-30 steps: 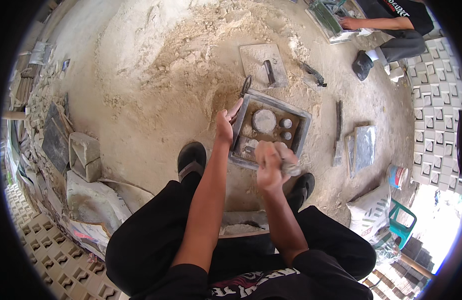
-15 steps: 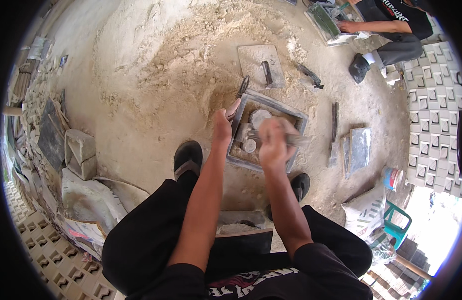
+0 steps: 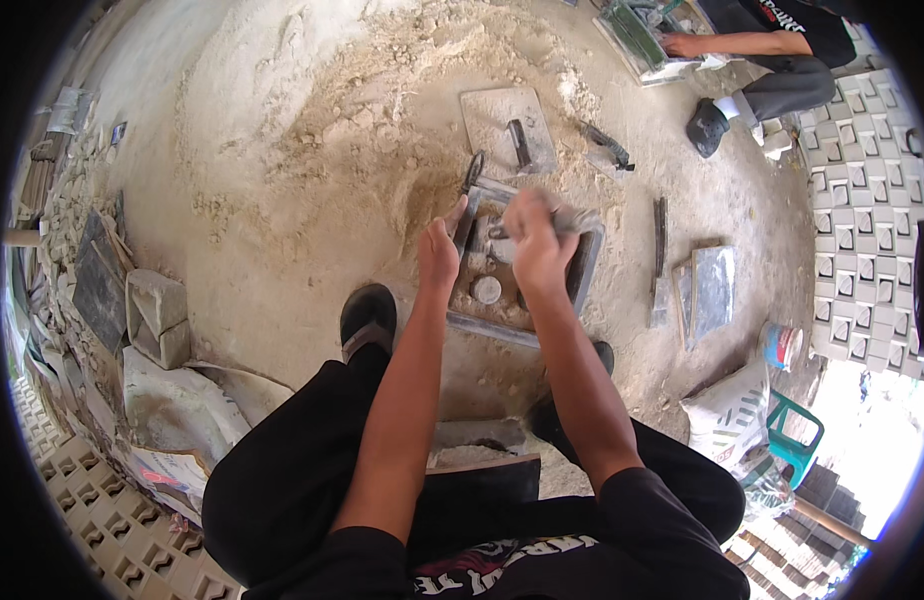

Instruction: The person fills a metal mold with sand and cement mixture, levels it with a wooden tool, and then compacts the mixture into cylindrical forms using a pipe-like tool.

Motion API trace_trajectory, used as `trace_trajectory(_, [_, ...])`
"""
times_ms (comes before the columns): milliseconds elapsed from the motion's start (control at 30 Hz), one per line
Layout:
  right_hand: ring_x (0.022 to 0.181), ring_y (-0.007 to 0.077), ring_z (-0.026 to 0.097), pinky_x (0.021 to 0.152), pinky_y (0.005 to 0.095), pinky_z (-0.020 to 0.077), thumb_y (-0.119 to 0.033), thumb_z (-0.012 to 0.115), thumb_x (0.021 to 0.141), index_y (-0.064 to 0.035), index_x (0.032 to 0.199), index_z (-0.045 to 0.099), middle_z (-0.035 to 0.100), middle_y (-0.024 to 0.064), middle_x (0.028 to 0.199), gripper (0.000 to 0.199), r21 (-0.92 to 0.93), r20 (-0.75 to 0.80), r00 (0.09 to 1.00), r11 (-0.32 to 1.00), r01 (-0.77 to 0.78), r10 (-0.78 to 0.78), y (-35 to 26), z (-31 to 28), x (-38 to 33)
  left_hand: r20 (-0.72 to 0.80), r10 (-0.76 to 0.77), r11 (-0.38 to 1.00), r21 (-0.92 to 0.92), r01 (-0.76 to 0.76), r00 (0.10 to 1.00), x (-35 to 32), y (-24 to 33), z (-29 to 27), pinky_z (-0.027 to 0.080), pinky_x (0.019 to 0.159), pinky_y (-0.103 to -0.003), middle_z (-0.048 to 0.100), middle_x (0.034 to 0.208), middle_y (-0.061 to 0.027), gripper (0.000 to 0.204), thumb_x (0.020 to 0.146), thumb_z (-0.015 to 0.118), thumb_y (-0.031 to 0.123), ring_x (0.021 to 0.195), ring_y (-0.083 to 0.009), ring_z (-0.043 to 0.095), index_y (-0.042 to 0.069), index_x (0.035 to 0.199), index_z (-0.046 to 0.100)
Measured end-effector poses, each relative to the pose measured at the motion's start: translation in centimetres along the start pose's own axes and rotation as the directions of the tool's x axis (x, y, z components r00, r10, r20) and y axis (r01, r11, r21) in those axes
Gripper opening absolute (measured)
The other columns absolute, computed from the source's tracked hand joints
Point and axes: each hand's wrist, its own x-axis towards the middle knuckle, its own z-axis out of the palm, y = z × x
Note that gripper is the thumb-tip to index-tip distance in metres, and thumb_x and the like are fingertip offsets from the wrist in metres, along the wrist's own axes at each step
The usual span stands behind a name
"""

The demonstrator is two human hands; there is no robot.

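Observation:
A dark square mould frame [image 3: 499, 333] lies on the dusty ground between my feet, with sandy material inside. Round grey pieces sit in it; the nearer grey disc [image 3: 488, 290] shows plainly, while my right hand partly covers the far one. My left hand [image 3: 440, 252] is at the frame's left wall, closed along it, with some fingers hidden. Over the far half of the frame, my right hand [image 3: 538, 240] is wrapped around a short grey bar-like tool [image 3: 579, 220], smeared by motion. A looped handle [image 3: 472, 170] stands out at the frame's far left corner.
Beyond the frame lies a flat board [image 3: 479, 112] with a dark-handled tool on it. Loose sand [image 3: 382, 130] spreads farther off. Dark bars [image 3: 661, 240] and grey plates [image 3: 712, 295] lie to the right. A co-worker's arm [image 3: 752, 44] reaches over another mould at the upper right.
My right hand has moved away from me with the tool, toward the frame's far side, uncovering more of the near part. My left hand stays at the left wall. The view has shifted slightly.

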Motion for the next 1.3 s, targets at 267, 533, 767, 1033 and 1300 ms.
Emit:
trace_trajectory(267, [0.045,0.0087,0.028,0.044,0.0283,0.0214,-0.006,0.049,0.091,-0.0090,0.062,0.037,0.033,-0.0022,0.052,0.031,0.067,-0.060,0.995,0.995,-0.079,0.083,-0.3,0.3,2.2,-0.019,-0.016,0.992,0.126,0.018,1.000,-1.1,1.6,0.4,0.036,0.105,-0.027,0.062,0.126,-0.0154,0.055,0.096,0.019,0.021,0.118,-0.0212,0.057,-0.006,0.125,0.058])
trace_trajectory(533, [0.044,0.0077,0.026,0.043,0.0277,0.0194,-0.008,0.049,0.092,-0.0114,0.060,0.036,0.032,-0.0036,0.050,0.035,0.060,-0.039,0.998,0.997,-0.042,0.045,0.0,-0.1,5.2,-0.064,0.115,0.975,0.196,-0.101,0.991,-1.1,2.0,0.8,0.040,0.100,-0.028,0.065,0.119,-0.0179,0.053,0.095,0.022,0.019,0.115,-0.0233,0.060,-0.008,0.122,0.059])
trace_trajectory(767, [0.043,0.0072,0.023,0.043,0.0277,0.0168,-0.007,0.051,0.091,-0.0125,0.055,0.032,0.029,-0.0053,0.050,0.040,0.047,-0.071,0.988,0.990,-0.136,0.139,0.6,1.0,5.5,-0.031,0.143,0.942,0.310,-0.127,0.989,-1.0,2.4,1.1,0.044,0.095,-0.031,0.066,0.115,-0.0215,0.052,0.093,0.023,0.017,0.107,-0.0261,0.063,-0.006,0.122,0.059])
trace_trajectory(1033, [0.043,0.0079,0.025,0.044,0.0268,0.0191,-0.008,0.049,0.090,-0.0127,0.058,0.036,0.031,-0.0048,0.050,0.035,0.031,-0.119,0.992,0.999,-0.040,0.043,1.4,0.2,6.4,-0.021,0.145,0.954,0.270,-0.134,0.989,-0.7,1.9,1.4,0.041,0.099,-0.030,0.064,0.120,-0.0190,0.052,0.093,0.023,0.016,0.115,-0.0260,0.060,-0.006,0.122,0.060])
trace_trajectory(1300, [0.042,0.0064,0.030,0.041,0.0262,0.0229,-0.008,0.055,0.089,-0.0108,0.059,0.039,0.038,-0.0033,0.052,0.034,-0.069,-0.129,0.985,0.990,-0.126,0.116,0.0,0.4,6.3,-0.015,0.156,0.957,0.251,-0.148,0.988,-0.8,2.0,1.0,0.042,0.099,-0.032,0.063,0.120,-0.0209,0.051,0.093,0.024,0.017,0.116,-0.0291,0.060,-0.007,0.120,0.060])
